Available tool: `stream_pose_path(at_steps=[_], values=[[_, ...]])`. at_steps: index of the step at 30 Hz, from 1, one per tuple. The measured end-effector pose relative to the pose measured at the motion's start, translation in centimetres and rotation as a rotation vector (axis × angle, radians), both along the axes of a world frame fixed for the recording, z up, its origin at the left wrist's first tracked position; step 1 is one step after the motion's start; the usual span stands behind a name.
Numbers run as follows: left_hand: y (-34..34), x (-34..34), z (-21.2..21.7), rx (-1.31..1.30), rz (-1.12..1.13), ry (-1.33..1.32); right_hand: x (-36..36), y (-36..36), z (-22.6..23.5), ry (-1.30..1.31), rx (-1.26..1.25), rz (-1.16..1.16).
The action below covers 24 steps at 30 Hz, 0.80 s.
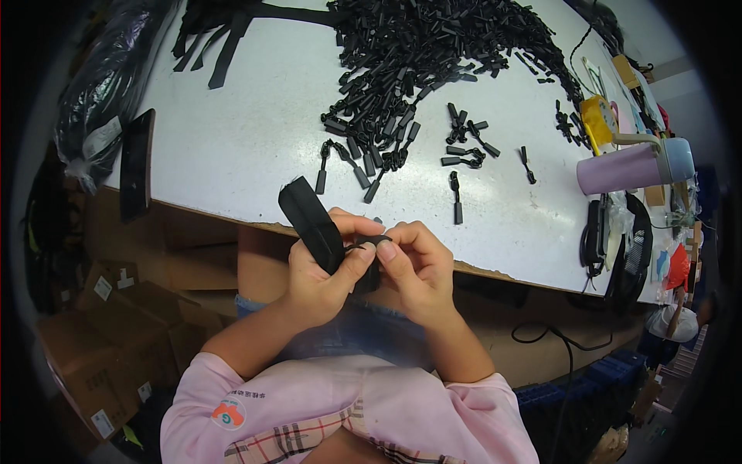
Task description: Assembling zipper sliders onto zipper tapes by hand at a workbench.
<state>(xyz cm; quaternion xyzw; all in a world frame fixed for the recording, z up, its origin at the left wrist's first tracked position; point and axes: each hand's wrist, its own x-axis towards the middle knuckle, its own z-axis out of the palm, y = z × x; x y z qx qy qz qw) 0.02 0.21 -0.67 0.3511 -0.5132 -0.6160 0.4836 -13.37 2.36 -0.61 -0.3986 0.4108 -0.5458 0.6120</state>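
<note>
In front of the table edge, my left hand (318,284) is closed around a black zipper tape (308,220), whose wide end sticks up and leans left. My right hand (421,271) pinches at the tape's other end, thumb and fingers meeting my left thumb. A small grey tip (378,221) shows above the fingertips; the rest of that piece is hidden. Across the tabletop beyond lies a big heap of black zipper sliders (433,46) with long pulls. Several loose ones are spread nearer, among them a single zipper slider (456,198) close to the edge.
More black strips (224,50) lie at the far left of the white table (247,131). A dark flat slab (137,166) sits at its left edge. To the right are a lilac tumbler (622,168) and a yellow tape dispenser (599,120). Cardboard boxes (116,340) stand below left.
</note>
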Motion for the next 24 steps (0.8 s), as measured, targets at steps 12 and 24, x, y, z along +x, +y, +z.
stream_pose_path(at_steps=[12, 24], values=[[0.1, 0.3, 0.1, 0.127, -0.001, 0.133, -0.2, -0.4, -1.0, 0.536, -0.562, -0.162], [0.7, 0.1, 0.0, 0.046, -0.042, -0.062, -1.0, -0.5, -0.2, 0.404, -0.428, -0.113]])
